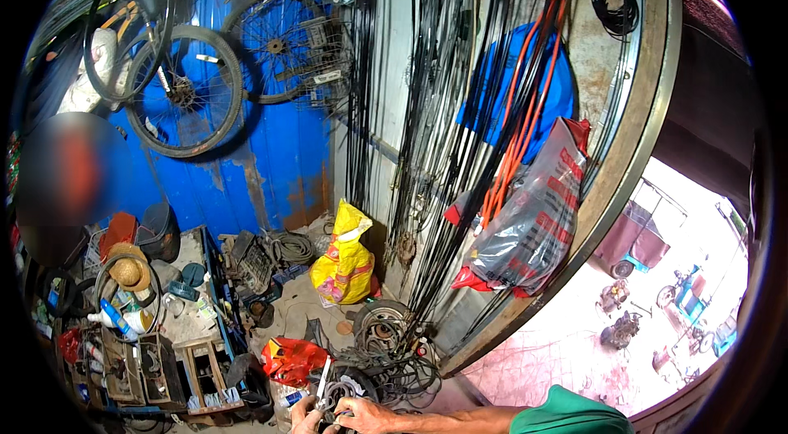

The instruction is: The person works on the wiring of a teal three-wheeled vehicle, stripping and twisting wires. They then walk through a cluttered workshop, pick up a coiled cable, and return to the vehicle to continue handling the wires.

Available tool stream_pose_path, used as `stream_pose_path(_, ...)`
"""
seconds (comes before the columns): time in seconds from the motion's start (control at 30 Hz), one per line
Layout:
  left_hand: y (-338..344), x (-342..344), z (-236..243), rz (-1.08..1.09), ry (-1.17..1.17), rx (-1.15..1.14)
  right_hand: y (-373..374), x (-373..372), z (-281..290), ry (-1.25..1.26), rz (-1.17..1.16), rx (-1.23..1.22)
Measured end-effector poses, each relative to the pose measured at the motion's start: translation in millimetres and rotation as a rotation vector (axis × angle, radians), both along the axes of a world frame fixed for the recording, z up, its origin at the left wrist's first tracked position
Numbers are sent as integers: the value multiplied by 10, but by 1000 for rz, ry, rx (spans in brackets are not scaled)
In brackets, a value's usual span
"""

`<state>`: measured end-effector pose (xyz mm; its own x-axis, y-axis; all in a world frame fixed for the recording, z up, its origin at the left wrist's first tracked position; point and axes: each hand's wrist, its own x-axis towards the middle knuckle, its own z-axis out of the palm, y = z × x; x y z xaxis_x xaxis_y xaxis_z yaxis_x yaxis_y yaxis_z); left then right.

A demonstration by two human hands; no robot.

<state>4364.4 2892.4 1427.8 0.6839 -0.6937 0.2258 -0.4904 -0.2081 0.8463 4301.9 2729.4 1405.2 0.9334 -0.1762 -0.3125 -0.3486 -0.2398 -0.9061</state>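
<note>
At the bottom edge my left hand (304, 417) and my right hand (364, 415) are close together, the fingers of both closed. A narrow white strip (323, 378) stands up just above my left hand. Behind the fingers lies a looped grey cable or ring (338, 392). What each hand grips is too small and partly hidden by the fingers. My right forearm (447, 420) comes in from the right, below a green sleeve (566, 413). A red plastic bag (294, 362) lies just beyond my left hand, and tangled black cables (414, 378) lie beyond my right hand.
A small wheel (381, 327) and a yellow bag (345, 258) stand farther back on the floor. At left, a cluttered bench (185, 335) carries tools and a straw hat (130, 271). Black and orange cables (509, 175) hang along the wall. The doorway opens right, onto paving (533, 352).
</note>
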Motion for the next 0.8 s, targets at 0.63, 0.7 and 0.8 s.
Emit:
stream_pose_path(0.63,37,-68,-295,-90,693,0,-225,45,-489,-28,-34,-330)
stream_pose_path(0.7,19,-55,-434,-113,687,-18,-484,24,-641,-27,-14,-299)
stream_pose_path(0.8,133,-12,-540,-44,721,60,-719,140,-333,-162,-137,-324)
